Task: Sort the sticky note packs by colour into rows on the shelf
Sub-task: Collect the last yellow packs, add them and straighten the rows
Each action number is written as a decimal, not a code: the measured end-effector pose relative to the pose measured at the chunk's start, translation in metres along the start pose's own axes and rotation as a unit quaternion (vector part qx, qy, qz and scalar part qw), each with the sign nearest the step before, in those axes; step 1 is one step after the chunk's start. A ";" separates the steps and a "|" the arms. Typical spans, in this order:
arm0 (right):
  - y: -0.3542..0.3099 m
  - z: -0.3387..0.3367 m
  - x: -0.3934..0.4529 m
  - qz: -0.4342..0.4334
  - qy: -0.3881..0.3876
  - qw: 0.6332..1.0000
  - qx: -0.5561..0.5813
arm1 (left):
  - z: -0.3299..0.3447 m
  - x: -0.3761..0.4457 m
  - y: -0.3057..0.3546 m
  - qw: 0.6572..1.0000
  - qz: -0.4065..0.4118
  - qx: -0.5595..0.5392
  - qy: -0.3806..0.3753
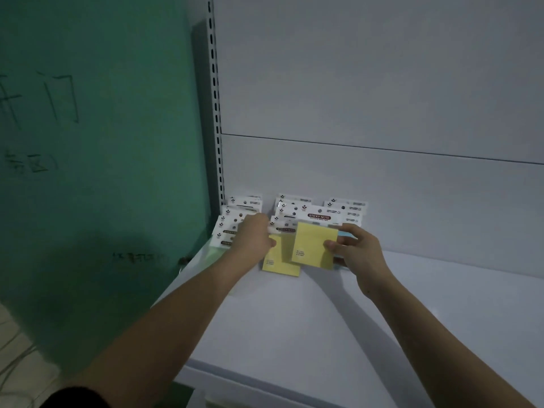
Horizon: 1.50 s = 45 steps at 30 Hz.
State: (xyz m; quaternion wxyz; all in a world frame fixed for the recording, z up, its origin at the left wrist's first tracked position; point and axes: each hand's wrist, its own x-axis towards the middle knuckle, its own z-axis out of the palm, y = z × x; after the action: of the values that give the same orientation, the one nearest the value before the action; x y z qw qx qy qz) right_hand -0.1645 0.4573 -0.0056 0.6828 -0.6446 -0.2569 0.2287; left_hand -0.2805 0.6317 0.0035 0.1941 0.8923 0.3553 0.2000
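Three rows of sticky note packs with white header cards run back along the left end of the white shelf. My right hand is shut on a yellow pack by its right edge, held tilted over the middle row. A second yellow pack lies flat at the front of that middle row. My left hand rests on the white header of that pack, between the left row and the middle one. A blue pack shows behind my right fingers, in front of the right row.
A white back panel rises behind the rows. A slotted metal upright marks the shelf's left end, with a green wall beyond it. The shelf's front lip runs below my forearms.
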 end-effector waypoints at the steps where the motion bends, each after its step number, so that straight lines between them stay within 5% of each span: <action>1: 0.002 0.004 -0.001 -0.001 0.006 1.000 0.002 | 0.001 0.001 -0.002 1.000 0.018 0.010 0.006; 8: 0.020 0.042 -0.008 0.018 0.023 0.999 -0.030 | -0.030 -0.001 -0.028 0.986 0.138 -0.028 0.086; 18: 0.035 0.077 -0.003 -0.053 0.143 0.932 -0.328 | -0.055 -0.012 -0.096 0.991 0.107 0.004 0.086; 22: 0.035 0.084 -0.007 -0.050 0.147 0.923 -0.353 | -0.062 -0.017 -0.108 0.991 0.106 -0.024 0.077; 29: 0.019 0.104 -0.027 -0.135 0.242 0.902 -0.331 | -0.069 -0.028 -0.127 0.971 0.048 -0.214 -0.095; 33: 0.005 0.142 -0.047 -0.090 0.115 0.932 -0.331 | -0.065 -0.029 -0.145 0.916 0.039 -0.316 -0.242; 37: 0.015 0.181 -0.056 -0.005 -0.052 0.899 -0.434 | -0.054 -0.024 -0.151 0.914 0.075 -0.291 -0.274; 45: 0.028 0.201 -0.038 -0.023 -0.005 0.905 -0.426 | -0.034 -0.012 -0.148 0.924 0.070 -0.322 -0.195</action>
State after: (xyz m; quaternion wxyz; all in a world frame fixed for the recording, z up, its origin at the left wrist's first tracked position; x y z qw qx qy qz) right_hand -0.3234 0.5879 -0.0278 0.3471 -0.8666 -0.3482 0.0856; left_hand -0.3880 0.7300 -0.0425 0.5220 0.8255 0.1637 0.1386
